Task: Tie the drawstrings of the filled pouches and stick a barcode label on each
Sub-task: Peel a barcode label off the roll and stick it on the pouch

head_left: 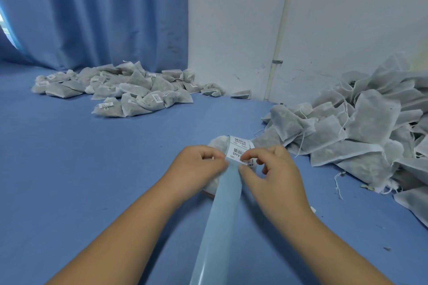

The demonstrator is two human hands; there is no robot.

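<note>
A long pale-blue backing strip (222, 210) of barcode labels runs from the bottom of the view up between my hands. White barcode labels (238, 149) sit at its far end. My left hand (199, 164) pinches the strip's left edge. With its fingertips, my right hand (273, 169) pinches a label at the strip's right edge. Under both hands lies a filled white pouch (218, 142), mostly hidden.
A pile of labelled, tied pouches (120, 90) lies far left by the blue curtain (92, 14). A big heap of unlabelled pouches (361, 127) with loose strings fills the right side. Blue cloth (92, 169) covers the work surface; a white wall (231, 30) stands behind.
</note>
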